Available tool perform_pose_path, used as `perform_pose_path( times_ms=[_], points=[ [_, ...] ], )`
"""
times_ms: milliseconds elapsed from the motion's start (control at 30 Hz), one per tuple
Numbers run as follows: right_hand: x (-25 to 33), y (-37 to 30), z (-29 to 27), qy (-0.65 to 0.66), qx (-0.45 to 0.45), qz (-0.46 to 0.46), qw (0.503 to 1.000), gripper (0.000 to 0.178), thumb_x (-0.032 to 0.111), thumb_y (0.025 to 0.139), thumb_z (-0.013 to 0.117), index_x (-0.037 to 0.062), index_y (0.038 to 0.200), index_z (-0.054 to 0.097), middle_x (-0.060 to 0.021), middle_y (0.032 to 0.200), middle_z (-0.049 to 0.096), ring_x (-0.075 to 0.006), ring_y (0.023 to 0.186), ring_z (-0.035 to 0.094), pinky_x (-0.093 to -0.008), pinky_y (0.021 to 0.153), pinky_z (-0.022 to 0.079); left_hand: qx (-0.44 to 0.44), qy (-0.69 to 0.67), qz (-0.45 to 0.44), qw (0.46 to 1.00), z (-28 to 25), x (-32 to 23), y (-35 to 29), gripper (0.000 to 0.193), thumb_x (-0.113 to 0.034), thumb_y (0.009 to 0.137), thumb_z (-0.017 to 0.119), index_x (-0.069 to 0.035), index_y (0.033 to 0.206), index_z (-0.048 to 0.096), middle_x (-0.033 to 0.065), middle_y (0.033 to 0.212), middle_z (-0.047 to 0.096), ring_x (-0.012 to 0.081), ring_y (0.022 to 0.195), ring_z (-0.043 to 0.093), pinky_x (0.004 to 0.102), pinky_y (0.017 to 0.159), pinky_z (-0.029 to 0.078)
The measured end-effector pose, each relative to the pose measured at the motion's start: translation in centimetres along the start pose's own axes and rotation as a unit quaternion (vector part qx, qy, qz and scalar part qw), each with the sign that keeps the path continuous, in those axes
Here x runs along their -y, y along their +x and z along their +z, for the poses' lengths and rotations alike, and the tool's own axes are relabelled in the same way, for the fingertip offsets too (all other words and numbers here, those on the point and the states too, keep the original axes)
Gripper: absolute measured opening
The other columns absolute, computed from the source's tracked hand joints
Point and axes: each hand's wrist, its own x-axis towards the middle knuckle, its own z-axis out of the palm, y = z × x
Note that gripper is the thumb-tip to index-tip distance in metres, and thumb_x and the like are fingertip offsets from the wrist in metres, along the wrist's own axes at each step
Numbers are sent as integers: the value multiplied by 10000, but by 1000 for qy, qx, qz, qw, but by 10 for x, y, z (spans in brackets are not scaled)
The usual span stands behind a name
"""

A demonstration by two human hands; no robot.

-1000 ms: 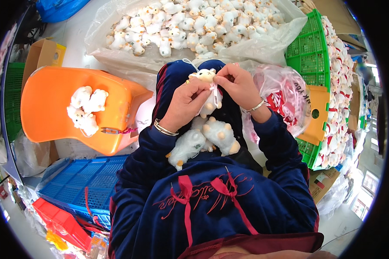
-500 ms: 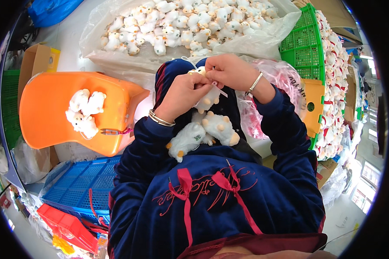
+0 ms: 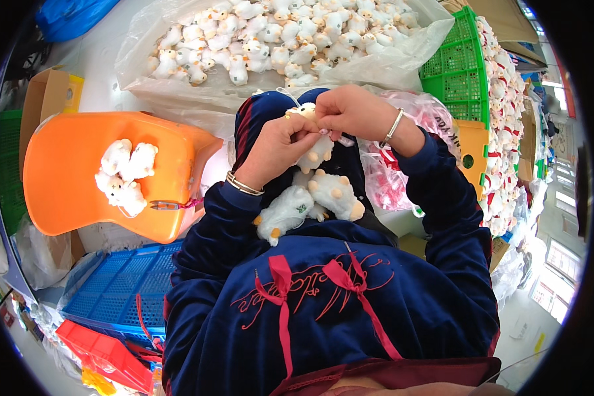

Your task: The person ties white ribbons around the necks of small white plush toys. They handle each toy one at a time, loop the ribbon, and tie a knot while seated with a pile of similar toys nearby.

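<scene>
My left hand point(image 3: 278, 146) and my right hand point(image 3: 358, 113) meet above my lap, fingertips pinched together at the neck of a small white plush toy point(image 3: 315, 157). Between them runs a thin pale pink ribbon point(image 3: 344, 140), its loose end sticking out below the right fingers. The toy's head shows just past my fingers, with a white cord loop above it; part of the knot area is hidden. On my lap lie more plush toys, one with a tan beak-like end point(image 3: 285, 214) and one with tan feet point(image 3: 336, 195).
An orange plastic stool point(image 3: 59, 175) at left carries several plush toys point(image 3: 127, 173) and small snips point(image 3: 165, 205). Ahead, a clear plastic sheet point(image 3: 138, 72) holds a heap of plush toys. Bagged pink ribbons point(image 3: 386, 181) and a green crate point(image 3: 455, 79) stand right; a blue crate point(image 3: 119, 284) lies left.
Both hands stay at the toy's neck; the right fingers have shifted slightly and the ribbon's loose end now lies differently. The surroundings have slid a little in view.
</scene>
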Motion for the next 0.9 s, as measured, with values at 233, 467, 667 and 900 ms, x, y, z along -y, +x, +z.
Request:
perform_pose_path(
  times_ms=[233, 467, 667, 900],
  points=[
    [24, -5, 7, -312, -87, -61, 944, 189, 255, 927, 614, 81, 864, 653, -153, 756, 680, -362, 741, 671, -468, 653, 527, 3, -32, -14, 999, -1, 0, 1, 112, -94, 919, 745, 9, 947, 712, -20, 713, 541, 53, 643, 444, 242, 579, 382],
    [13, -8, 35, -296, -172, -52, 938, 183, 223, 984, 561, 63, 896, 577, -170, 763, 651, -418, 739, 647, -510, 637, 493, -29, 23, -42, 998, 5, -4, 5, 175, -145, 916, 740, 27, 952, 725, 10, 693, 592, 57, 626, 496, 261, 563, 406],
    [-14, -5, 48, -220, -207, -142, 943, 110, 145, 966, 616, 40, 938, 602, -157, 877, 658, -365, 808, 647, -432, 686, 504, -37, -25, -132, 990, 5, 0, 3, 227, -166, 928, 738, 40, 1024, 740, -15, 766, 672, 29, 664, 537, 227, 584, 436],
    [-35, -7, 31, -33, -125, -222, 967, 65, 80, 922, 677, 21, 948, 685, -95, 825, 650, -265, 741, 620, -327, 691, 499, 9, -74, -117, 990, -9, 6, 5, 249, -187, 950, 710, 41, 1043, 743, -10, 878, 691, 35, 762, 570, 218, 671, 474]
  ],
)
